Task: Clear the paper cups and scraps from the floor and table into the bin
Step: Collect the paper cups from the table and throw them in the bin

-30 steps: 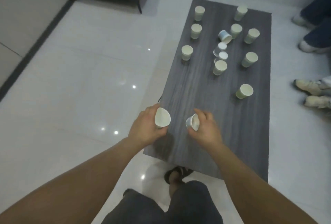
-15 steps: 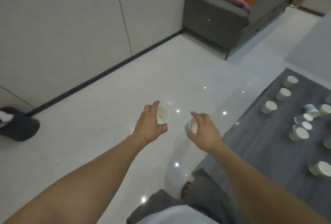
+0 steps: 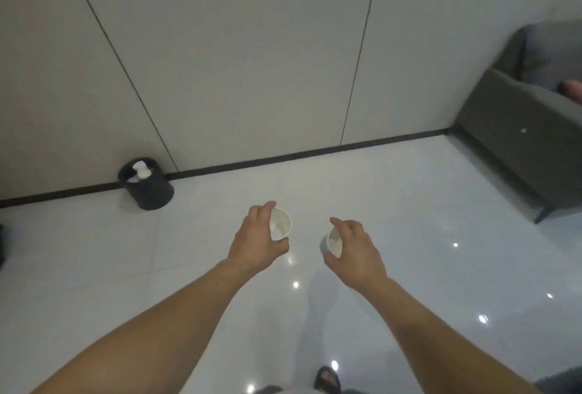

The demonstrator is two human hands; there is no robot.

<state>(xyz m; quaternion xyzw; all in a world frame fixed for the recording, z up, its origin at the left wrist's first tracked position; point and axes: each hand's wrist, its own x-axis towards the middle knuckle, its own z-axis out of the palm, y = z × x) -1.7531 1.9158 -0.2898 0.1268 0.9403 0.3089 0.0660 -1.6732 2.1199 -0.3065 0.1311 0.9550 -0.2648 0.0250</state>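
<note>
Left hand [image 3: 253, 244] grips 1 white paper cup [image 3: 281, 224], right hand [image 3: 354, 250] a 2nd cup [image 3: 333, 241], both well short of the part-filled round black bin [image 3: 154, 196].

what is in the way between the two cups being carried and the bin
Nothing visible. The left hand grips one cup, the right hand a second cup, and only glossy floor lies between them and the black bin against the wall, ahead-left. The grey sofa stands off to the right.
</note>
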